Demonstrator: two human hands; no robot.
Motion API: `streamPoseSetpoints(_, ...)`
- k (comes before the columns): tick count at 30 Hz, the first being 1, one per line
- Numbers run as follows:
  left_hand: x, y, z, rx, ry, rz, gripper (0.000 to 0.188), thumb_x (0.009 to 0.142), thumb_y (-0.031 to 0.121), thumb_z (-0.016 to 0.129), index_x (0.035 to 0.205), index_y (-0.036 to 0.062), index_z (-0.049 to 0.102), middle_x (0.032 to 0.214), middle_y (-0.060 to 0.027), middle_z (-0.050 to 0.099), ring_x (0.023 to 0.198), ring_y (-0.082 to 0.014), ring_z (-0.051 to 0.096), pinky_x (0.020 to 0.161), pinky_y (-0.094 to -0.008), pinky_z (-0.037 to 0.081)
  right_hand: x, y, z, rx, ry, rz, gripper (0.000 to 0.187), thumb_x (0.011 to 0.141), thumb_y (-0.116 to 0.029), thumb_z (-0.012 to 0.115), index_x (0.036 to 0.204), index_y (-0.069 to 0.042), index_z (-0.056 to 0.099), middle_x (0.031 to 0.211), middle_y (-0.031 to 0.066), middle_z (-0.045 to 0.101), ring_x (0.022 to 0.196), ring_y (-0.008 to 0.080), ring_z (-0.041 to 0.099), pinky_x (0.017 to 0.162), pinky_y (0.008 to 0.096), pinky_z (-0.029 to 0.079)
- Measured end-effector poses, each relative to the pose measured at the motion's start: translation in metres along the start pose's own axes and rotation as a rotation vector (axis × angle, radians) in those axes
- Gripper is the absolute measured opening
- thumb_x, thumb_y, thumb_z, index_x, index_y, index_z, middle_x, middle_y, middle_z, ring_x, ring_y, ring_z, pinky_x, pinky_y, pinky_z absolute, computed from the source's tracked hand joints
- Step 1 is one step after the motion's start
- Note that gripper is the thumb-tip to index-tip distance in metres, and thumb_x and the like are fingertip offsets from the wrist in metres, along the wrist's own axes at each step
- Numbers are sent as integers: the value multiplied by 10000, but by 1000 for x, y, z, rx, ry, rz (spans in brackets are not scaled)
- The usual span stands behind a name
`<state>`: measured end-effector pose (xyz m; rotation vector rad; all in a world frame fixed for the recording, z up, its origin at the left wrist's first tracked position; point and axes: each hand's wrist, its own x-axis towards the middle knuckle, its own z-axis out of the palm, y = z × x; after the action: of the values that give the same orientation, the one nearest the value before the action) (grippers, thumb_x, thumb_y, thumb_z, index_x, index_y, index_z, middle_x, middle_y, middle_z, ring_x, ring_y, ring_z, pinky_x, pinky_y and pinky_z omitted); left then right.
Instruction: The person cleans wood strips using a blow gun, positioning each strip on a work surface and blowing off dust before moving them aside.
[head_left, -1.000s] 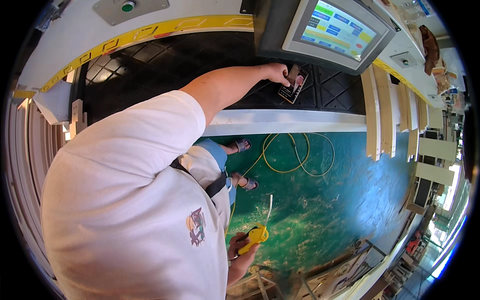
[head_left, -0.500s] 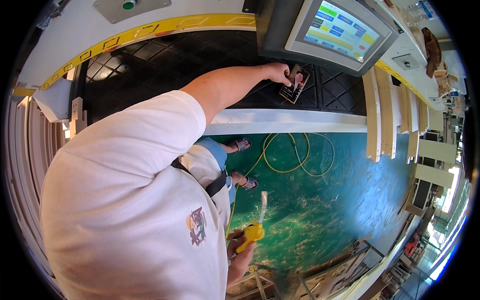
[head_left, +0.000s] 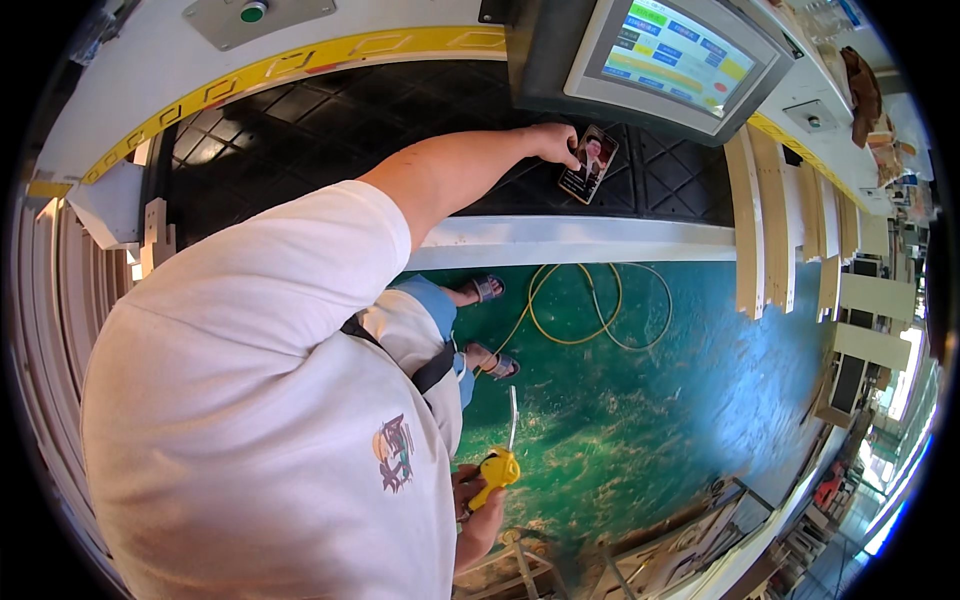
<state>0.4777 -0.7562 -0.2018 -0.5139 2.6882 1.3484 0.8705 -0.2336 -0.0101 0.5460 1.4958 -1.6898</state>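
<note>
My left hand (head_left: 553, 145), at the end of the arm stretched across the black quilted mat (head_left: 320, 120), is closed at the left edge of a smartphone (head_left: 590, 165). A fingertip overlaps its lit screen, which shows a person's picture. The fingers underneath are hidden. Low in the picture, close to my shirt, my right hand (head_left: 483, 515) grips a yellow air blow gun (head_left: 497, 470). Its thin, pale nozzle (head_left: 513, 418) points away over the green floor; part of the grip is covered by my fingers.
A grey control screen (head_left: 680, 60) overhangs the mat beyond the phone. Pale wooden boards (head_left: 750, 220) stick out at the right. A yellow hose (head_left: 575, 340) lies coiled on the green floor (head_left: 660, 420) by my sandalled feet. A metal frame (head_left: 640, 560) stands below.
The blow gun has shifted slightly left with my right hand, and its nozzle has swung left. The picture on the phone has changed a little; my left hand stays beside it.
</note>
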Motion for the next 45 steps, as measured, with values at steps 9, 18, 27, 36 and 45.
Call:
streamPoseSetpoints(9, -3, -2, -3, -37, 25, 3, 555, 813, 421, 865, 1187, 43, 704, 1107, -144, 737, 1049, -280, 701, 900, -373, 542, 13, -16, 11, -98, -28, 34, 844, 1038, -679, 465, 1486, 36, 485, 1266, 228, 698, 459, 112, 452, 402, 257, 294)
streamPoseSetpoints(18, -91, -85, -90, 398, 981, 232, 287, 784, 160, 745, 1065, 105, 718, 1068, -125, 714, 1059, -354, 660, 910, -519, 503, -3, -9, -7, 205, -33, -43, 741, 1048, -503, 591, 1508, 48, 405, 1303, 293, 655, 425, 123, 442, 376, 267, 324)
streamPoseSetpoints(27, -118, -223, -184, 821, 772, -353, 727, 1032, 652, 472, 1574, 168, 446, 1622, -174, 411, 1489, -406, 388, 1200, -611, 309, 31, -49, 26, 84, -83, 157, 578, 1020, -252, 611, 1477, 60, 446, 1274, 286, 678, 421, 125, 428, 389, 270, 333)
streamPoseSetpoints(36, -141, -193, -178, 781, 764, -372, 676, 1035, 625, 486, 1503, 140, 531, 1492, -181, 555, 1445, -385, 440, 1167, -558, 377, 85, -67, 55, 60, -257, 168, 573, 1019, -242, 596, 1473, 68, 435, 1260, 292, 682, 407, 107, 420, 372, 256, 326)
streamPoseSetpoints(45, -193, -152, -145, 818, 599, -257, 774, 995, 611, 596, 1566, 119, 422, 1472, -177, 458, 1354, -364, 451, 1103, -571, 349, 128, -71, 68, 82, -413, 131, 592, 1018, -271, 582, 1487, 64, 447, 1288, 296, 679, 398, 117, 434, 357, 258, 311)
